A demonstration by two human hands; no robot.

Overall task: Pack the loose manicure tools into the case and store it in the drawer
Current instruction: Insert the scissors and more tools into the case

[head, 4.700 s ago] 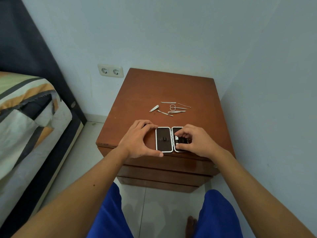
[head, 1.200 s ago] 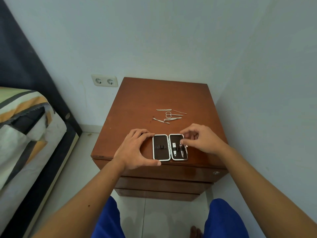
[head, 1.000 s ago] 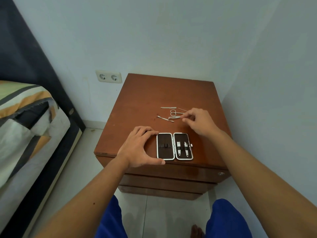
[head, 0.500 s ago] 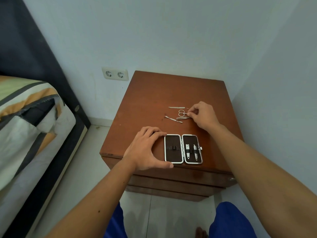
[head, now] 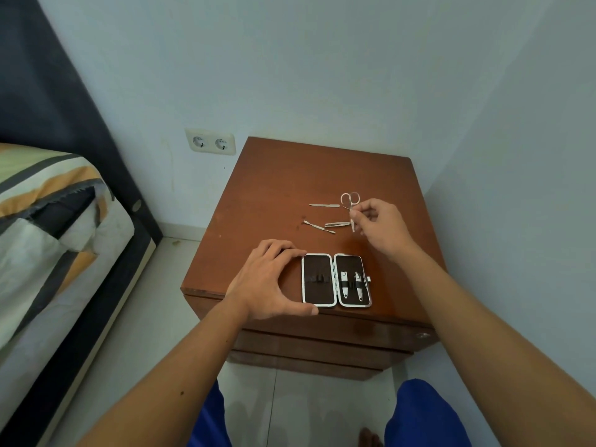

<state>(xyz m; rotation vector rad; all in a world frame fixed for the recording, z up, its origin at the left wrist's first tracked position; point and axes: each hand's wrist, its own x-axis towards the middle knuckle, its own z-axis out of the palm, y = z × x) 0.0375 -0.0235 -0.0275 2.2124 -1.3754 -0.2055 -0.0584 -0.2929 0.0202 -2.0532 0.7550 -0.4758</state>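
Note:
The open manicure case [head: 335,280] lies flat near the front edge of the brown nightstand [head: 277,195], dark lining up. Two clippers [head: 352,284] sit in its right half; the left half holds only elastic loops. My left hand [head: 267,282] rests against the case's left side, thumb at its front corner. My right hand [head: 383,229] pinches the small scissors [head: 351,206] by the blades, lifted off the wood, loops pointing away. A nail file [head: 324,205], a thin pusher [head: 318,227] and tweezers [head: 337,224] lie loose behind the case.
The nightstand has closed drawers on its front, with a round lock [head: 422,335] at the right. A wall runs close along its right side. A bed [head: 48,227] with a striped cover stands to the left. A double wall socket [head: 210,143] sits behind.
My right hand left the case, reached back to the loose tools and picked up the scissors. A second clipper now sits in the case's right half. My left hand stayed put.

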